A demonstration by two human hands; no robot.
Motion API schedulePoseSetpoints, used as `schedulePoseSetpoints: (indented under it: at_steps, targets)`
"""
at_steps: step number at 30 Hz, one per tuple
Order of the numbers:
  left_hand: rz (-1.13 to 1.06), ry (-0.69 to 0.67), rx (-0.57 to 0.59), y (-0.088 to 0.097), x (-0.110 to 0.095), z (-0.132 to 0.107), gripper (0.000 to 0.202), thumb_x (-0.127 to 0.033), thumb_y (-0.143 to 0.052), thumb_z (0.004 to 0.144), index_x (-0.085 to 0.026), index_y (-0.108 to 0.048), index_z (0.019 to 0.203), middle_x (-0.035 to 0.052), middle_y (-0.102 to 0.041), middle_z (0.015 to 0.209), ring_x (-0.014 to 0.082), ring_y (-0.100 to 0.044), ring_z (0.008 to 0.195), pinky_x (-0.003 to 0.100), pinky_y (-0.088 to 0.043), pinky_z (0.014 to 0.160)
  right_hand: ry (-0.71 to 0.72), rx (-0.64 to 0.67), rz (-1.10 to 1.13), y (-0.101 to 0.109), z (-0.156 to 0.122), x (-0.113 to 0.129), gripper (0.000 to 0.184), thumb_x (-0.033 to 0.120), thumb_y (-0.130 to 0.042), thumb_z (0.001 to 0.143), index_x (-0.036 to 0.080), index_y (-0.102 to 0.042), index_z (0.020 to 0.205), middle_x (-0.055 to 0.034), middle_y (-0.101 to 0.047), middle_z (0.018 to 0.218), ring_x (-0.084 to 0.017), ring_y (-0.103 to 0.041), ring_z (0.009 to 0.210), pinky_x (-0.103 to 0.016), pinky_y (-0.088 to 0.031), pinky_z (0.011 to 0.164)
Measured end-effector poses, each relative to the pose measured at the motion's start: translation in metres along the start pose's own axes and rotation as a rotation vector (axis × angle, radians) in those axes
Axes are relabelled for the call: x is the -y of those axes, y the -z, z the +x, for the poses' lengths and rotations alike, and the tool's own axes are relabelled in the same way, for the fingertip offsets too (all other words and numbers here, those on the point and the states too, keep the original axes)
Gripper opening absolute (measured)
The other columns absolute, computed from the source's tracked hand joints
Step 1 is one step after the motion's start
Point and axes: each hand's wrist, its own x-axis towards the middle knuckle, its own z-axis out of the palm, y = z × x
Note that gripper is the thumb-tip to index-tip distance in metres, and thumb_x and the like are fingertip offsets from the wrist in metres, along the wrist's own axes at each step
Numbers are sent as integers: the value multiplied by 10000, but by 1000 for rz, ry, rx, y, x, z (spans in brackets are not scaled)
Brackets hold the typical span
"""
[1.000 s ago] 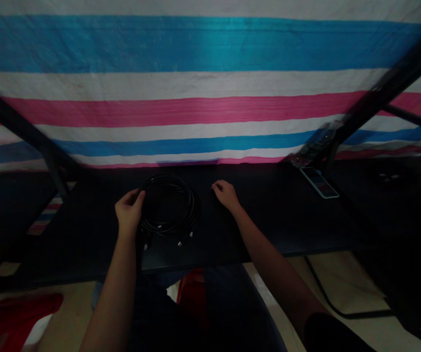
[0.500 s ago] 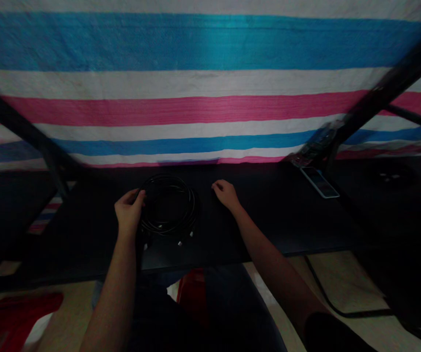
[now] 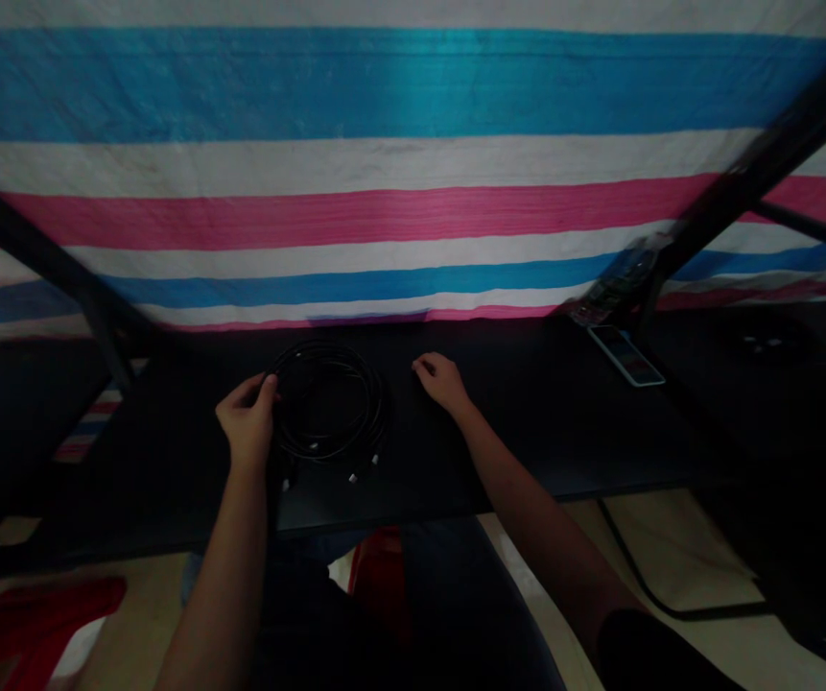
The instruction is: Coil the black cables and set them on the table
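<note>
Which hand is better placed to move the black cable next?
Left, probably: the left hand has its fingers on the coiled black cable, while the right hand rests apart on the dark tabletop.

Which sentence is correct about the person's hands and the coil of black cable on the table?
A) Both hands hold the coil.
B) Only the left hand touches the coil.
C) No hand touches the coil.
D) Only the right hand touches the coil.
B: the left hand is on the left edge of the black cable coil, while the right hand rests on the dark table, apart from the coil.
</note>
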Motion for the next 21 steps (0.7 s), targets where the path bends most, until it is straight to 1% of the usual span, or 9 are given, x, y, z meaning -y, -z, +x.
schedulePoseSetpoints:
  at_steps: [3, 5, 6, 8, 11, 13, 16, 19, 21]
  targets:
    - [12, -61, -50, 3, -1, -5, 316, -436, -725, 759, -141, -754, 870, -6, -642, 605, 147, -589, 531, 271, -483, 540, 38, 25, 82, -9, -8, 18, 188, 269, -555, 969, 180, -712, 917, -59, -657, 913, -188, -599, 817, -310, -466, 759]
    - [29, -100, -79, 5, -1, -8, 297, -432, -695, 794, -145, -749, 844, -7, -632, 592, 151, -588, 527, 276, -476, 542, 77, 94, 146, -17, -16, 33, 190, 292, -554, 988, 189, -714, 1000, -60, -675, 988, -176, -614, 860, -295, -477, 770]
    - [41, -117, -90, 6, -2, -9, 290, -429, -682, 808, -147, -745, 831, -9, -623, 581, 153, -587, 523, 277, -470, 540, 96, 144, 174, -21, -20, 39, 175, 306, -584, 978, 192, -718, 987, -49, -680, 968, -169, -614, 848, -287, -477, 765]
    - [65, -147, -100, 8, -3, -10, 277, -419, -672, 818, -150, -736, 814, -11, -616, 573, 155, -585, 518, 276, -460, 536, 115, 237, 220, -28, -27, 48, 186, 344, -647, 946, 187, -713, 869, -16, -660, 838, -158, -593, 777, -276, -464, 725]
    - [92, -174, -98, 9, -4, -10, 269, -414, -653, 830, -154, -719, 806, -15, -605, 572, 156, -583, 512, 276, -454, 533, 95, 319, 276, -33, -33, 54, 293, 403, -664, 927, 181, -665, 735, 26, -572, 675, -139, -523, 651, -259, -407, 624]
    - [105, -182, -94, 9, -4, -10, 262, -410, -638, 837, -158, -703, 799, -20, -593, 570, 155, -574, 507, 276, -448, 531, 69, 336, 317, -34, -36, 55, 328, 430, -640, 933, 181, -644, 721, 35, -542, 647, -130, -491, 614, -253, -372, 588]
    - [122, -180, -66, 8, -2, -8, 248, -402, -623, 845, -165, -682, 797, -26, -577, 568, 158, -566, 513, 276, -441, 535, 36, 328, 383, -33, -38, 58, 371, 467, -619, 925, 184, -601, 686, 39, -505, 633, -126, -470, 602, -252, -353, 571]
    - [143, -165, 5, 6, 0, -6, 248, -414, -632, 847, -174, -666, 792, -28, -573, 571, 163, -567, 527, 276, -441, 539, 7, 309, 453, -30, -42, 66, 386, 494, -607, 915, 187, -582, 682, 39, -480, 633, -121, -453, 586, -250, -343, 551]
    - [163, -154, 64, 4, 2, -4, 248, -425, -667, 822, -179, -663, 799, -21, -598, 614, 167, -584, 565, 276, -454, 558, -9, 308, 496, -27, -43, 70, 378, 500, -602, 913, 185, -598, 705, 33, -496, 645, -122, -464, 588, -251, -355, 551]
